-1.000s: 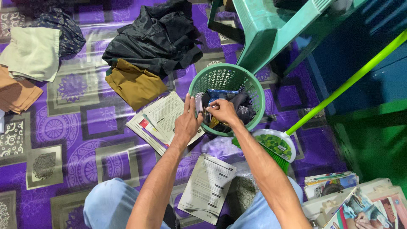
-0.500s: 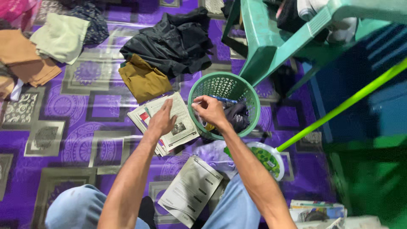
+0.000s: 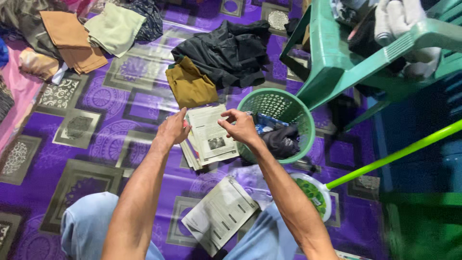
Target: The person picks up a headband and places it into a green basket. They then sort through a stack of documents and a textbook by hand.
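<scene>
Papers (image 3: 209, 137), a loose stack of printed sheets and booklets, lie on the purple patterned floor mat (image 3: 96, 139) just left of the green mesh basket (image 3: 288, 103), touching or nearly touching its wall. Their long axis runs from near the person's knees away toward the ochre garment (image 3: 191, 86), tilted a little leftward at the far end, and the sheets are fanned rather than squared. Left hand (image 3: 172, 130) rests at the stack's left edge with fingers loosely curled; whether it pinches a sheet I cannot tell. Right hand (image 3: 239, 126) hovers over the stack's right edge beside the basket rim, thumb and fingers drawn together in a pinch, though nothing can be made out between them. Because the sheets are fanned, lifting by one corner would probably take only the top page and let the rest slide apart. The right forearm is close to the light basket and could tip it. Another sheet (image 3: 219, 214) lies between the knees, and a green broom (image 3: 337, 180) lies to the right.
</scene>
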